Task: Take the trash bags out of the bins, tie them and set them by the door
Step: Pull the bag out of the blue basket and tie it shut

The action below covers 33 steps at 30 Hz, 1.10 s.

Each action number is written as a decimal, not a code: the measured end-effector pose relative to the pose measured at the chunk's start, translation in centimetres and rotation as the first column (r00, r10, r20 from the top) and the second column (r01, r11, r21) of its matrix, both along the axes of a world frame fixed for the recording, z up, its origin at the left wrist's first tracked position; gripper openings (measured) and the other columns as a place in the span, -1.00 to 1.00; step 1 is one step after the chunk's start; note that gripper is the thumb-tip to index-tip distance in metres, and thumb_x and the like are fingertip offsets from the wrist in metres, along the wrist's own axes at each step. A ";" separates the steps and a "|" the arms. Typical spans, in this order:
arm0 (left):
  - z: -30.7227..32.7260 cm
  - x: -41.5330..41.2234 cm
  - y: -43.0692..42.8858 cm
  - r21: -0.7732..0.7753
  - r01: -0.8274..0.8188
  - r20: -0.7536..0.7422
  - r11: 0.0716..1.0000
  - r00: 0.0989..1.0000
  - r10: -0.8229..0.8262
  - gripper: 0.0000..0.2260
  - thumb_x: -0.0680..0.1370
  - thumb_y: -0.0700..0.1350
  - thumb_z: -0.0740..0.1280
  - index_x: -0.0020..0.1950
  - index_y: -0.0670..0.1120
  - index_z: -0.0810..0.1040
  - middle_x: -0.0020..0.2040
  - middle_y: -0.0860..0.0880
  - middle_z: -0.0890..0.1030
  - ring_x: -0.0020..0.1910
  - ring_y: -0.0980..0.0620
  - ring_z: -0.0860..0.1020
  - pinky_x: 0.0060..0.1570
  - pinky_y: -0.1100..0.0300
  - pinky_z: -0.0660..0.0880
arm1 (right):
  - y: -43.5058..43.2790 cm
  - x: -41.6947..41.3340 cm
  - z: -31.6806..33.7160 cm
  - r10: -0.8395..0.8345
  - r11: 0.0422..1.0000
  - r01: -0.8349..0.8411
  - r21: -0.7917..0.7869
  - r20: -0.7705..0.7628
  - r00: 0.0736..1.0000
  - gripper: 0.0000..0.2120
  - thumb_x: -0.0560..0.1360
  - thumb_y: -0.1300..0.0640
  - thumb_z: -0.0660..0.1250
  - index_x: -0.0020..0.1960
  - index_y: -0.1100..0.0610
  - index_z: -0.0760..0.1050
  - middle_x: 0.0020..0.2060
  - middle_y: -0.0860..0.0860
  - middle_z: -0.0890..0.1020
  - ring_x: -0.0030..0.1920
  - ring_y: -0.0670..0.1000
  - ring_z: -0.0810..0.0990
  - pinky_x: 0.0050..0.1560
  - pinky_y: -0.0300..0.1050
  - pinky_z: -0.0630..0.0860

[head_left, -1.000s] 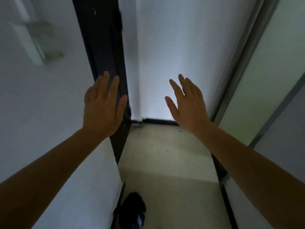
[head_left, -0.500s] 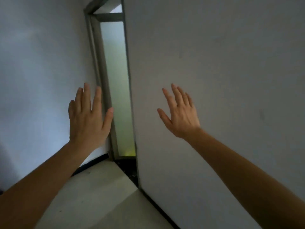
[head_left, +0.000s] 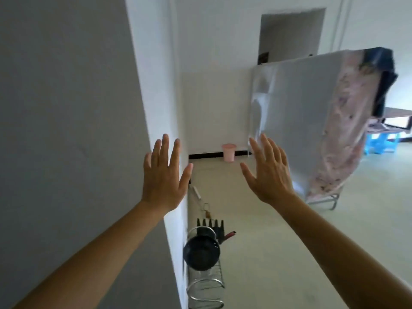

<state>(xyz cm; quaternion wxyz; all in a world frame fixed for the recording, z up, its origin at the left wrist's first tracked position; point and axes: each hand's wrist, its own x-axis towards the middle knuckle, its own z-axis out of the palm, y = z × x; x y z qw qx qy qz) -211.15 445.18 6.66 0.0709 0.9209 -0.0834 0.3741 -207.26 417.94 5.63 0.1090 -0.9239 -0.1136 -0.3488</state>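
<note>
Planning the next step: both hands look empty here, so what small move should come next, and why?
Probably walk forward toward the pink bin that stands on the floor against the far wall. The left hand and the right hand are open and hold nothing, and the bin looks far out of reach. From here, whether it holds a bag cannot be told.

From where I stand, no lettering, label, brand, number or sign can be read anywhere, not on the pink bin (head_left: 228,152), the white wall (head_left: 66,130), the draped cloth (head_left: 341,141) or the dish rack (head_left: 206,285).
</note>
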 end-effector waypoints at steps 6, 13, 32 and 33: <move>-1.8 12.6 -22.6 -0.025 0.240 -0.085 0.970 0.967 -0.242 -0.39 0.67 0.21 -0.05 0.63 -0.09 0.07 0.65 -0.17 0.01 0.61 -0.16 0.02 0.51 -0.24 0.11 | -22.6 4.4 -2.7 -0.231 0.973 0.231 -0.012 -0.032 0.972 -0.37 0.59 -0.22 0.11 0.57 0.06 0.15 0.56 0.19 0.20 0.52 0.24 0.23 0.48 0.22 0.21; -1.6 21.4 -44.8 -0.114 0.464 -0.130 0.878 0.870 -0.476 -0.38 0.65 0.21 -0.02 0.63 -0.09 0.08 0.64 -0.19 0.05 0.60 -0.22 0.07 0.49 -0.30 0.12 | -43.3 7.0 -0.9 -0.485 0.874 0.485 -0.028 0.003 0.874 -0.35 0.62 -0.23 0.09 0.59 0.05 0.06 0.58 0.17 0.14 0.55 0.21 0.17 0.52 0.17 0.12; -2.1 48.4 -97.9 -0.147 0.865 -0.082 0.479 0.472 -0.878 -0.36 0.64 0.28 -0.12 0.65 -0.01 -0.04 0.66 -0.12 -0.09 0.63 -0.16 -0.05 0.54 -0.24 0.04 | -86.0 23.1 -1.2 -0.840 0.537 0.839 -0.090 0.029 0.541 -0.34 0.60 -0.13 0.22 0.59 0.12 0.12 0.57 0.19 0.16 0.52 0.25 0.21 0.49 0.21 0.20; -1.9 49.3 -100.8 -0.155 0.877 -0.081 0.455 0.447 -0.891 -0.36 0.64 0.26 -0.10 0.65 -0.01 -0.04 0.66 -0.12 -0.08 0.63 -0.16 -0.05 0.54 -0.24 0.04 | -88.2 23.4 -1.3 -0.857 0.512 0.855 -0.084 0.028 0.515 -0.34 0.60 -0.13 0.21 0.59 0.12 0.11 0.57 0.19 0.16 0.52 0.24 0.21 0.50 0.19 0.17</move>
